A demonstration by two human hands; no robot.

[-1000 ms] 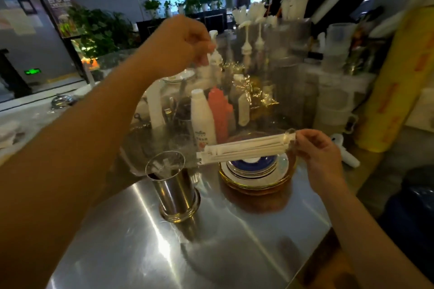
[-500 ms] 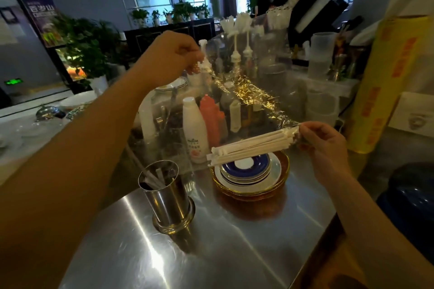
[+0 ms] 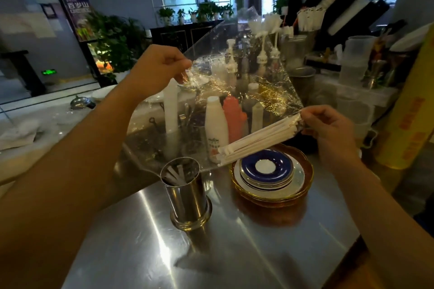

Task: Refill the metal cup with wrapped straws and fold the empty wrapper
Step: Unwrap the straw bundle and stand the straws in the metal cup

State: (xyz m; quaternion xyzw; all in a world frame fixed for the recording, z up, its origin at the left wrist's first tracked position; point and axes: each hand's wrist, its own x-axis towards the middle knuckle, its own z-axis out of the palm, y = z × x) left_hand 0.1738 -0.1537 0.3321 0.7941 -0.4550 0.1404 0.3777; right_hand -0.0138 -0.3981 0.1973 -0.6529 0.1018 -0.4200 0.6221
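While left hand [image 3: 159, 68] lifts wrapper [image 3: 234, 91], right hand [image 3: 328, 131] grips straws [image 3: 256, 143]

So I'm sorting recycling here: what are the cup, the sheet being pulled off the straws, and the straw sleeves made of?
Metal cup: polished steel by its look, mirror reflections. Wrapper: thin clear plastic film, glossy, crinkled, bottles visible through it. Wrapped straws: matte white sleeves, probably paper.

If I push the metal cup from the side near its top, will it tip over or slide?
The metal cup looks tall and narrow, so a high push would probably tip it. Its flared base should help a little. It holds only a few wrapped straws, so it is likely light, and on the smooth steel counter a low push may simply slide it.
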